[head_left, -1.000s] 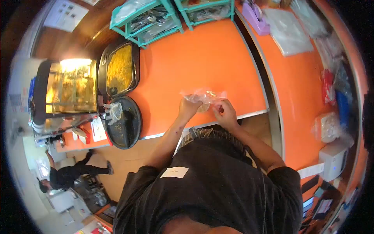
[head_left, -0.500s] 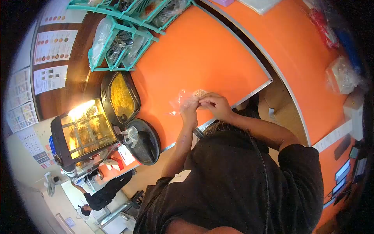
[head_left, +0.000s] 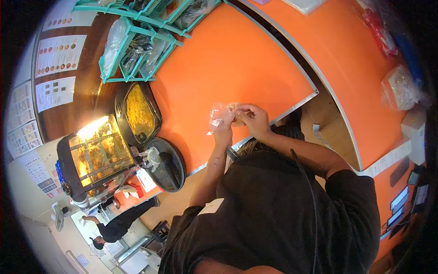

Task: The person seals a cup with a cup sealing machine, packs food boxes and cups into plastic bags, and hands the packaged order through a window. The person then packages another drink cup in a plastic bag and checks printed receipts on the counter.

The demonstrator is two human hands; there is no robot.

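Observation:
Over the orange counter [head_left: 219, 68], a clear plastic bag [head_left: 218, 112] with something pale brown inside is between my hands. My left hand [head_left: 223, 130] has its fingers closed around the bag's lower part. The fingers of my right hand [head_left: 254, 121] pinch at its gathered edge, close against the left fingertips. What exactly lies inside the bag is too small to make out.
To the left stand a pan of yellow food [head_left: 140, 112], a round black lid [head_left: 171, 171] with a clear plastic glove [head_left: 150, 159], and a lit food warmer [head_left: 100, 150]. Teal racks [head_left: 132, 50] hold bags. Another person [head_left: 114, 230] stands at the lower left.
The camera view has turned, so the counter looks rotated. My hands have come together, and the bag that was spread between them is now bunched.

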